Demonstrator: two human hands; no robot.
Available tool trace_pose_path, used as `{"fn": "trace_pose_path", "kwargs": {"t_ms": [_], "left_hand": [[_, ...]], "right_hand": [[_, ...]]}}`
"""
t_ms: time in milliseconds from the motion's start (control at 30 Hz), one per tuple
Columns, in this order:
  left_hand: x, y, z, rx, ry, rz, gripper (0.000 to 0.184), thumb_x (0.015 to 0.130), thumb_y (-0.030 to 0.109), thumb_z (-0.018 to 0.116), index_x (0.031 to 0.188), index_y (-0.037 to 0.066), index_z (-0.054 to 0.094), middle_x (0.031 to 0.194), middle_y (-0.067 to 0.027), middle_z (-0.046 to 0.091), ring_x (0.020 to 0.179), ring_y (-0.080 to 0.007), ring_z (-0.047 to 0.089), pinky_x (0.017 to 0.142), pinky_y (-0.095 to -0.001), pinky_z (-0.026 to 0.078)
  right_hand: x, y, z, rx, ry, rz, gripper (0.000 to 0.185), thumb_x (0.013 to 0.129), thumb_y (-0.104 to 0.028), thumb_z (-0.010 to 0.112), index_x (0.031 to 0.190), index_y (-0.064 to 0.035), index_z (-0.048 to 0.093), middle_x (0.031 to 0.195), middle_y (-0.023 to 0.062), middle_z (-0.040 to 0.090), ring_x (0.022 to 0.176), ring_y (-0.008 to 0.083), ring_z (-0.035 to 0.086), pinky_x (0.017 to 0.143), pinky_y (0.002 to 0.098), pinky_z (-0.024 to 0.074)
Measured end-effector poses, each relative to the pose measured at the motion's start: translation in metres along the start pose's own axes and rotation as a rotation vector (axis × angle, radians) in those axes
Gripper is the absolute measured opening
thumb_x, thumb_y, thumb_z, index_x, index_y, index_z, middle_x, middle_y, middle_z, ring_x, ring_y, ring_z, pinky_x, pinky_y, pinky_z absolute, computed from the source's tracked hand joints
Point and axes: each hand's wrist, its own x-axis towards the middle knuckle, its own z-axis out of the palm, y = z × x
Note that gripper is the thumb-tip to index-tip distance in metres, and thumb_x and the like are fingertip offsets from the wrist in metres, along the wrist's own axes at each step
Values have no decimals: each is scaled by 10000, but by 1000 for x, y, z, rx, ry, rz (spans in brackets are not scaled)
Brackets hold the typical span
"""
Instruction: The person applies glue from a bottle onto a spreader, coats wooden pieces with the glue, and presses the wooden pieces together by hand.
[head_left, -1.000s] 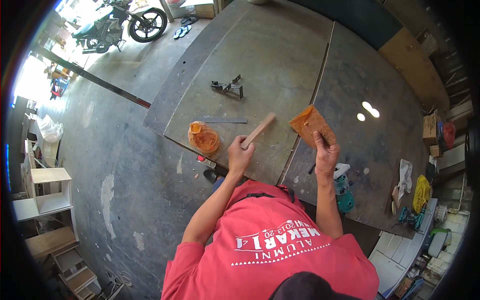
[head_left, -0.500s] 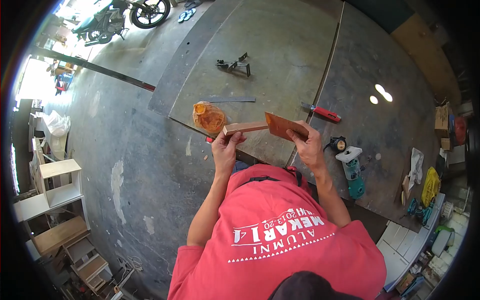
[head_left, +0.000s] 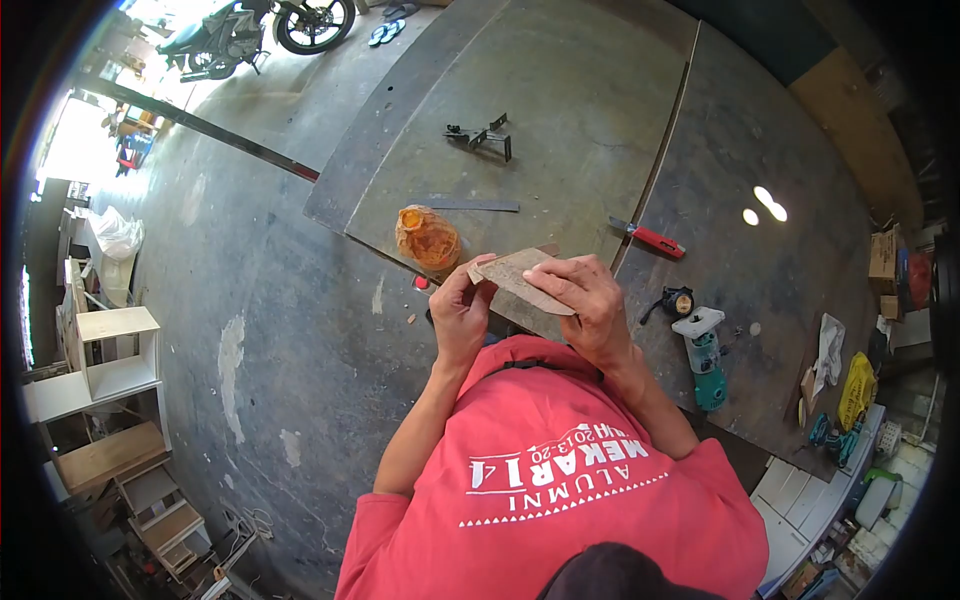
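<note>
"Fingers (head_left: 565, 285) first: how do they stand?"

"Those of the right hand (head_left: 597, 312) are clamped on a flat, grey-brown sheet (head_left: 510, 270), some spread over its upper face. On the left hand (head_left: 460, 322), thumb and fingers are closed on the near end of a wooden strip (head_left: 549, 248)."

"And where is the strip?"

"Held up between the two hands, in front of the red shirt (head_left: 560, 430), with the sheet laid over it. Most of it is hidden; one end shows past the sheet's far edge. I can't tell how the sheet meets the wood underneath."

"What's near the left hand?"

"An orange-stained container (head_left: 428, 240), on the surface (head_left: 560, 120) close to its edge. Just beyond that lies a thin metal strip (head_left: 472, 205), and farther off a black metal bracket (head_left: 483, 137)."

"And by the right?"

"A red-handled knife (head_left: 657, 241), its blade across the seam. Nearer the body, a black round device (head_left: 682, 300) sits just beside a teal power tool (head_left: 708, 378)."
</note>
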Motion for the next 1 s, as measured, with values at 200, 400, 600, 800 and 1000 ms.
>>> {"fn": "trace_pose_path", "kwargs": {"t_ms": [200,400,600,800,1000], "left_hand": [[1,4,-2,51,20,66,303,915,-107,679,1201,-16,724,1055,-86,767,935,-122,705,818,-265,552],[2,17,1,123,-4,118,327,892,-106,695,1204,-13,725,1068,-99,766,938,-142,715,819,-276,554],[4,9,-4,20,26,61,320,900,-99,712,1210,-19,720,1069,-71,757,956,-113,696,827,-263,551],[-2,-14,4,-148,-23,-52,244,987,-10,703,1230,-28,691,1074,-32,738,980,-91,672,873,-256,543],[-10,-34,7,-111,-71,-100,245,993,2,700,1234,-25,663,1050,-36,741,973,-96,669,873,-255,539]], "right_hand": [[-3,-2,-8,6,0,-31,512,724,53,689,1188,-145,775,1108,26,734,979,278,644,872,409,512],[1,-5,-8,-19,31,-12,493,724,50,688,1168,-144,781,1116,10,735,984,269,647,856,398,507],[-2,-4,-29,50,-21,-11,496,707,73,666,1140,-136,787,1095,9,741,981,274,652,855,402,512],[-19,31,-9,-68,37,33,506,691,43,667,1151,-133,782,1111,9,742,992,272,648,860,393,509],[-36,40,17,-116,-19,62,552,671,82,635,1157,-134,783,1125,29,740,1012,286,651,855,406,511]]}}
